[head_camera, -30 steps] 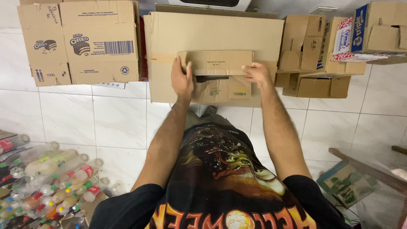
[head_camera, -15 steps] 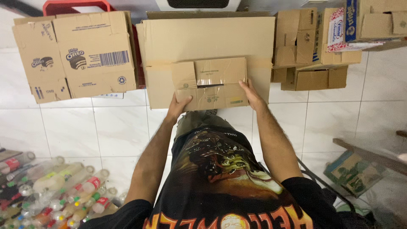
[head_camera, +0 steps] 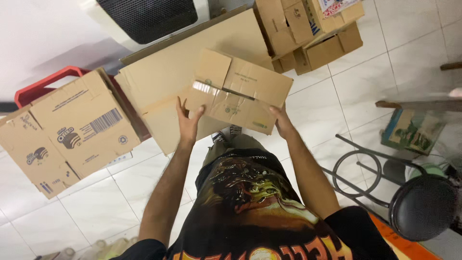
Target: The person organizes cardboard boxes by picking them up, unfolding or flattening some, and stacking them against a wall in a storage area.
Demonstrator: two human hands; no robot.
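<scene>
Two hands held one small box (head_camera: 239, 95) in front of us, out over the white tiled floor (head_camera: 96, 202) and above the larger cardboard spread on it. Our left hand (head_camera: 188, 120) pressed against the box's near left edge with the fingers spread upward over the face, and our right hand (head_camera: 283, 123) gripped the near right corner, fingers tucked beneath where we could not see them. So both hands were closed on the box, one at each side, and it hung tilted, its right end lower in the view. A strip of clear tape ran across its top seam, and one flap stood up at the far left corner. Behind and under the box lay a big flat sheet (head_camera: 192, 72) of cardboard, resting on the floor at a slant. To the left of that sheet stood a printed carton (head_camera: 67, 130), close against a red crate (head_camera: 43, 86). Several more cartons (head_camera: 308, 33) were stacked at the far right, well apart from our hands. A black stool (head_camera: 423, 207) with a metal frame stood near our right elbow.
</scene>
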